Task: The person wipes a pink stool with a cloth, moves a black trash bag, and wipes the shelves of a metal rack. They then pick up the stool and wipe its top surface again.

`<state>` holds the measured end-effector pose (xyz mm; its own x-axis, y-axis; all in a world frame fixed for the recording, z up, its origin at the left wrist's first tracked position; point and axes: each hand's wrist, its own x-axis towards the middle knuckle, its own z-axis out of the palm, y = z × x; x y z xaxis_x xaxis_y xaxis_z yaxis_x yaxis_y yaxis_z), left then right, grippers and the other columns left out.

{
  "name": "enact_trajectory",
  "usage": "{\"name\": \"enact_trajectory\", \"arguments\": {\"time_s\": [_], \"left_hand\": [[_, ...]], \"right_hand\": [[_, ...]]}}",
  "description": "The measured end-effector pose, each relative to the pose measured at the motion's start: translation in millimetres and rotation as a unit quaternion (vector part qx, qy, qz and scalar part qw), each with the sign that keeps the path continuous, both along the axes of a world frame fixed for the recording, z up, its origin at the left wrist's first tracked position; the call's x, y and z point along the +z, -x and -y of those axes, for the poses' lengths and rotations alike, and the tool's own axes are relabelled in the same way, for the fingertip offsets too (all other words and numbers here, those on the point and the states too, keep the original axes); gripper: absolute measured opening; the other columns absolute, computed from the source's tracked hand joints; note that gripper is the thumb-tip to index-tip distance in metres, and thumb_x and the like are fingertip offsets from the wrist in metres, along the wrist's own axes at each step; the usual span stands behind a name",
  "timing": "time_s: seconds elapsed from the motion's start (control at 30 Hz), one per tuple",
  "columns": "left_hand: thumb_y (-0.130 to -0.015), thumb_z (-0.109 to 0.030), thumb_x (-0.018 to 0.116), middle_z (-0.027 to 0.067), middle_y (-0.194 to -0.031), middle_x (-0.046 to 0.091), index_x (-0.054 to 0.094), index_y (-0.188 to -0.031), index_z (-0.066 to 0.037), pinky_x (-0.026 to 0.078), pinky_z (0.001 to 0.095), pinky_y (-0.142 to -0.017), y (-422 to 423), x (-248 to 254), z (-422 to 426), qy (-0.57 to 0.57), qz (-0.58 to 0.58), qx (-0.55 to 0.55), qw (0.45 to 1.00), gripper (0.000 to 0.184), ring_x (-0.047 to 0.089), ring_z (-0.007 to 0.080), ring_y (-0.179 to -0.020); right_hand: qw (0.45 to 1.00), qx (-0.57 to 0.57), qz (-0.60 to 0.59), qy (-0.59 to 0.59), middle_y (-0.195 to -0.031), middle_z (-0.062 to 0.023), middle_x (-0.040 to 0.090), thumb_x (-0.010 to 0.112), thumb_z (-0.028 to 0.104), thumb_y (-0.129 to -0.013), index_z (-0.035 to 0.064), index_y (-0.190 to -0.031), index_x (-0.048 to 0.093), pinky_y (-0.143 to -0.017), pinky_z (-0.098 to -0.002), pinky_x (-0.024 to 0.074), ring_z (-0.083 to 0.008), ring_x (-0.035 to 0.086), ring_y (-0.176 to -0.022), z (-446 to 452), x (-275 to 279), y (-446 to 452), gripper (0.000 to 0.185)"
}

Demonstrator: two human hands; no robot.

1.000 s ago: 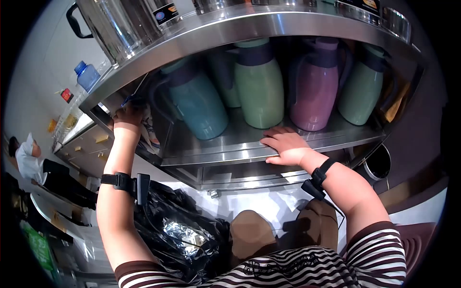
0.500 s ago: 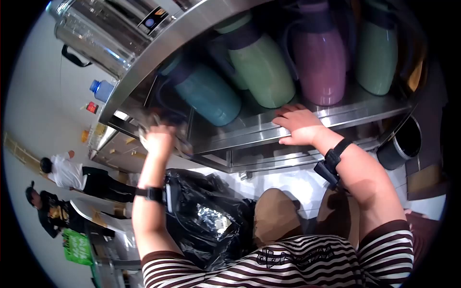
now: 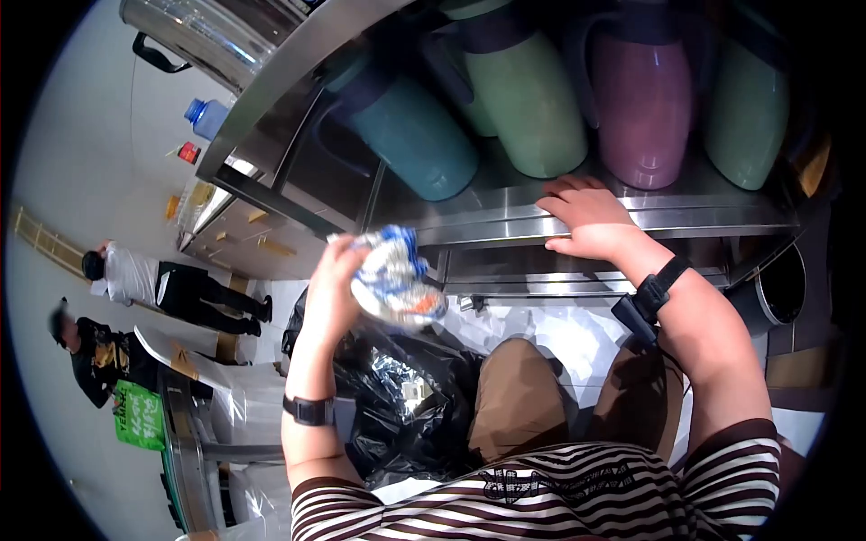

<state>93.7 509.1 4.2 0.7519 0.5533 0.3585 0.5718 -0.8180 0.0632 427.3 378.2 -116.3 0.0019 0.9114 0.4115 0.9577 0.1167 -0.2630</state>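
Observation:
My left hand (image 3: 336, 287) is closed around a crumpled white and blue plastic package (image 3: 398, 278) with an orange patch, slightly blurred; I cannot make out its contents. It hangs in front of the metal shelf, above a black garbage bag (image 3: 406, 370). Resting on the front edge of the steel shelf (image 3: 505, 225), my right hand (image 3: 591, 216) lies flat with its fingers apart. Just behind it stand thermos jugs: a teal jug (image 3: 415, 140), a green jug (image 3: 528, 104), a pink jug (image 3: 643, 108) and another green jug (image 3: 747, 122). My right hand touches none of them.
A black trash bin (image 3: 767, 293) stands at the shelf's right end. On the counter at left is a blue plastic bottle (image 3: 206, 118). Two people, one in a white shirt (image 3: 133, 273) and one in black (image 3: 99, 356), stand farther left near a green bag (image 3: 140, 417).
My left hand has come out from the shelf's left side and moved right with the package, now plainly visible. My right hand stays on the shelf edge. The view has shifted slightly.

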Motion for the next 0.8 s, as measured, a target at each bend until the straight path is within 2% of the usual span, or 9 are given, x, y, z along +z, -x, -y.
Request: {"name": "enact_trajectory", "arguments": {"time_s": [0.1, 0.17, 0.2, 0.27, 0.33, 0.47, 0.6, 0.63, 0.8], "left_hand": [[-0.064, 0.002, 0.067, 0.0174, -0.123, 0.051, 0.059, -0.108, -0.004, 0.044, 0.0370, -0.092, -33.5, -11.9, -15.5, -0.049, 0.141, -0.004, 0.989, 0.045, 0.053, 0.0349, -0.110], [-0.066, -0.003, 0.068, 0.0189, -0.125, 0.050, 0.058, -0.110, -0.004, 0.043, 0.0409, -0.094, -60.2, -32.5, -25.4, -0.012, 0.067, -0.070, 0.995, 0.045, 0.053, 0.0362, -0.110], [-0.068, -0.018, 0.069, 0.0196, -0.127, 0.050, 0.055, -0.120, -0.008, 0.042, 0.0435, -0.095, -72.4, -47.7, -43.5, 0.124, -0.093, -0.113, 0.982, 0.054, 0.052, 0.0381, -0.111], [-0.071, -0.042, 0.065, 0.0153, -0.127, 0.053, 0.050, -0.131, -0.017, 0.039, 0.0485, -0.097, -95.1, -64.3, -20.1, 0.033, -0.172, -0.082, 0.981, 0.067, 0.052, 0.0409, -0.109], [-0.072, -0.038, 0.065, 0.0168, -0.127, 0.053, 0.050, -0.130, -0.014, 0.037, 0.0456, -0.099, -114.5, -47.4, -4.7, -0.042, -0.179, -0.065, 0.981, 0.064, 0.050, 0.0401, -0.113], [-0.076, -0.040, 0.063, 0.0123, -0.126, 0.055, 0.053, -0.127, -0.014, 0.037, 0.0449, -0.099, -126.4, -76.1, -25.4, 0.014, -0.156, -0.124, 0.980, 0.058, 0.049, 0.0394, -0.111], [-0.085, -0.044, 0.046, 0.0134, -0.127, 0.053, 0.055, -0.124, -0.013, 0.038, 0.0430, -0.098, -165.2, -77.0, -43.6, 0.131, -0.299, -0.003, 0.945, 0.051, 0.050, 0.0369, -0.112], [-0.085, -0.043, 0.041, 0.0130, -0.123, 0.056, 0.060, -0.117, -0.011, 0.040, 0.0425, -0.095, -167.7, -88.0, -45.2, 0.017, -0.217, -0.030, 0.976, 0.049, 0.053, 0.0343, -0.110], [-0.077, -0.037, 0.049, 0.0154, -0.102, 0.065, 0.065, -0.101, -0.007, 0.046, 0.0422, -0.087, -187.8, -80.7, -26.0, -0.004, -0.188, 0.052, 0.981, 0.042, 0.058, 0.0326, -0.102]], "right_hand": [[1.000, -0.004, 0.009, 0.004, -0.124, -0.0084, 0.053, 0.070, 0.034, -0.069, 0.0107, -0.116, 0.058, -0.102, -0.0402, 0.0331, -0.0269, 0.043, -0.121, 0.1, 0.1, 1.6, 0.053], [1.000, -0.006, 0.009, 0.008, -0.125, -0.0086, 0.053, 0.070, 0.034, -0.069, 0.0109, -0.116, 0.058, -0.102, -0.0404, 0.0330, -0.0272, 0.043, -0.121, -0.9, 0.9, 2.1, 0.054], [1.000, -0.005, 0.006, 0.013, -0.125, -0.0087, 0.053, 0.070, 0.035, -0.069, 0.0110, -0.115, 0.058, -0.102, -0.0405, 0.0330, -0.0274, 0.042, -0.121, -0.3, 2.0, 2.5, 0.054], [1.000, -0.006, 0.006, 0.013, -0.124, -0.0084, 0.054, 0.070, 0.035, -0.069, 0.0112, -0.114, 0.059, -0.102, -0.0405, 0.0332, -0.0272, 0.043, -0.121, 0.5, 3.6, 1.3, 0.052], [1.000, -0.010, 0.008, 0.003, -0.123, -0.0076, 0.055, 0.069, 0.035, -0.069, 0.0114, -0.112, 0.060, -0.100, -0.0404, 0.0338, -0.0263, 0.043, -0.121, 0.7, 3.1, 2.3, 0.050], [1.000, -0.011, 0.003, -0.004, -0.122, -0.0081, 0.055, 0.069, 0.035, -0.070, 0.0115, -0.112, 0.060, -0.102, -0.0411, 0.0333, -0.0270, 0.043, -0.122, 0.2, 0.6, 1.2, 0.049], [1.000, -0.010, 0.000, -0.002, -0.123, -0.0088, 0.055, 0.069, 0.035, -0.070, 0.0115, -0.113, 0.060, -0.102, -0.0422, 0.0342, -0.0281, 0.043, -0.122, -0.3, -2.5, 0.0, 0.050], [1.000, -0.013, 0.003, -0.002, -0.123, -0.0088, 0.055, 0.069, 0.035, -0.070, 0.0114, -0.113, 0.060, -0.102, -0.0424, 0.0344, -0.0281, 0.043, -0.122, -0.5, -2.4, 0.3, 0.050], [1.000, -0.015, 0.017, -0.003, -0.124, -0.0086, 0.055, 0.069, 0.038, -0.071, 0.0115, -0.115, 0.059, -0.102, -0.0420, 0.0344, -0.0269, 0.043, -0.123, 1.4, -1.2, 1.3, 0.052]]}}
